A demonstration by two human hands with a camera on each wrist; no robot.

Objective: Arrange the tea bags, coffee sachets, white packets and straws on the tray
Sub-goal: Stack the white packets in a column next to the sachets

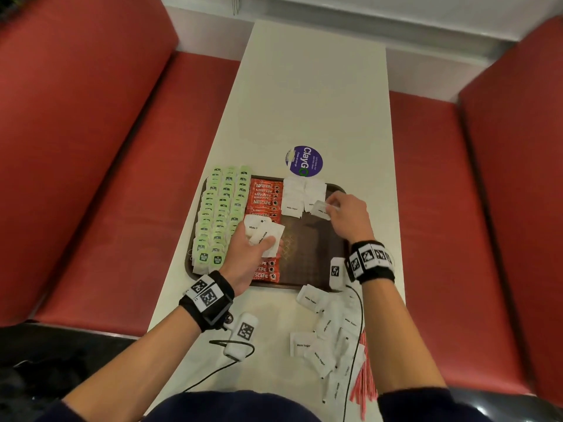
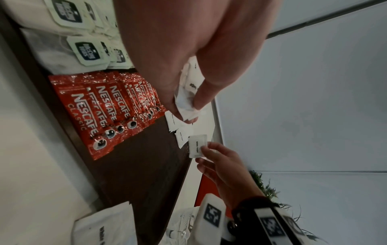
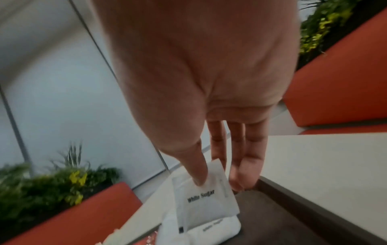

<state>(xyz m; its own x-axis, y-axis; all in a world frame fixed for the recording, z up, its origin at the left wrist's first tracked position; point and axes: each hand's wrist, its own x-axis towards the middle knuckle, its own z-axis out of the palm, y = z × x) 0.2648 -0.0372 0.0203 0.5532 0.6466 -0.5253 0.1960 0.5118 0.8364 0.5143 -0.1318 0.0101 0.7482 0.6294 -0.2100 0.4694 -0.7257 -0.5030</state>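
1. Head view: our right hand (image 1: 347, 211) pinches one white packet (image 1: 320, 209) just above the far right of the tray (image 1: 316, 239), beside the laid packets (image 1: 294, 197), long axis running leftward from the fingers
2. Our left hand (image 1: 249, 251) grips a bundle of packets (image 1: 263, 234) nearer us
3. The tray carries tea bags (image 1: 219, 214) left, coffee sachets (image 1: 264, 196) centre; loose packets (image 1: 329, 330) and straws (image 1: 364, 376) wait on the surface (image 1: 304, 102)

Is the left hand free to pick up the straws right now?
Probably not. The left hand already grips a bunch of sugar packets, and the straws lie across the body, beyond the right forearm.
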